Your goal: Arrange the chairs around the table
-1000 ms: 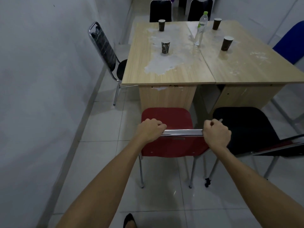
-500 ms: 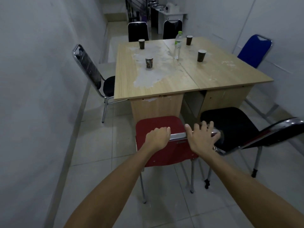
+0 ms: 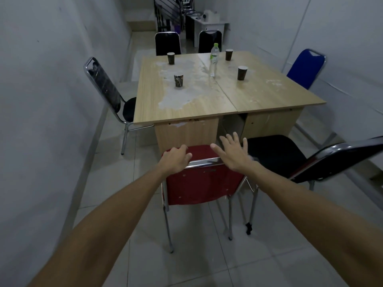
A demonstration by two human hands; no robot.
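Six chairs ring the counter (image 3: pixel 207 104): two black ones at its far edge, one on its left, a blue one on its right, and the red chair (image 3: pixel 199 183) and black chair (image 3: pixel 290 156) at its near edge. I judge the job close to done; that black chair sits skewed, its back swung away from the counter. My left hand (image 3: pixel 174 160) is curled over the red chair's chrome top rail. My right hand (image 3: pixel 234 154) is spread flat, holding nothing. Four paper cups stand on the counter, contents unseen; the bottle (image 3: pixel 214 59) beside them looks nearly empty.
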